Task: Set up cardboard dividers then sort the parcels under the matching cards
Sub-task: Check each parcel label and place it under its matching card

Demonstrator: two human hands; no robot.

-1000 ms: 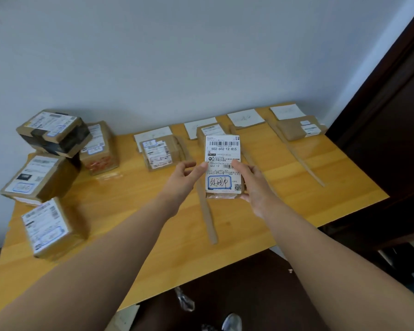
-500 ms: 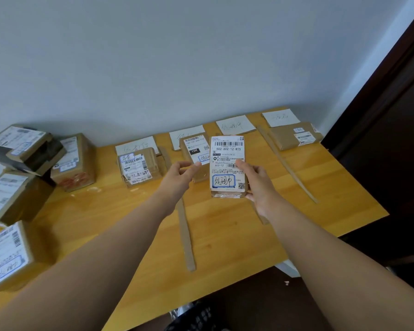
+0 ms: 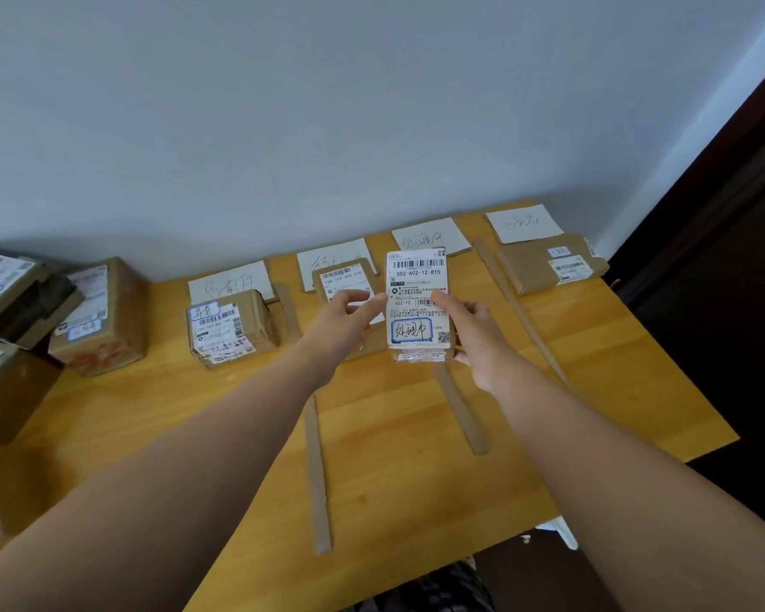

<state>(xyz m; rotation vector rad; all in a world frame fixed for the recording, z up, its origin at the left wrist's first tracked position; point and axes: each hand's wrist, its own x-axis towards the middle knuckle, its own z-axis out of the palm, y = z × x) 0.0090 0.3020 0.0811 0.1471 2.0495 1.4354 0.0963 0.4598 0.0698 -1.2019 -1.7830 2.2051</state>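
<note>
- Pale wall fills the background, and below it a wooden table (image 3: pixel 416 470) runs from your left toward a dark door frame (image 3: pixel 725 258) on the right.
- Four white cards (image 3: pixel 431 234) with handwriting lie in a row along the far edge.
- Three cardboard strips (image 3: pixel 319 479) lie flat on the wood, running near to far.
- You hold a labelled parcel (image 3: pixel 418 302) upright above the table, just in front of the third card from the left, label facing you.
- Your right hand (image 3: pixel 478 342) grips its right side, thumb on the label.
- Your left hand (image 3: pixel 345 329) sits at the parcel's left edge with its thumb tip meeting that edge and its fingers loosely curled. I cannot tell whether it pinches.
- A brown box (image 3: pixel 230 329) lies below the leftmost card, a second box (image 3: pixel 343 276) below the next, partly behind your left hand, and a flat packet (image 3: pixel 548 262) below the rightmost.
- More boxes (image 3: pixel 98 315) are piled at the far left.
</note>
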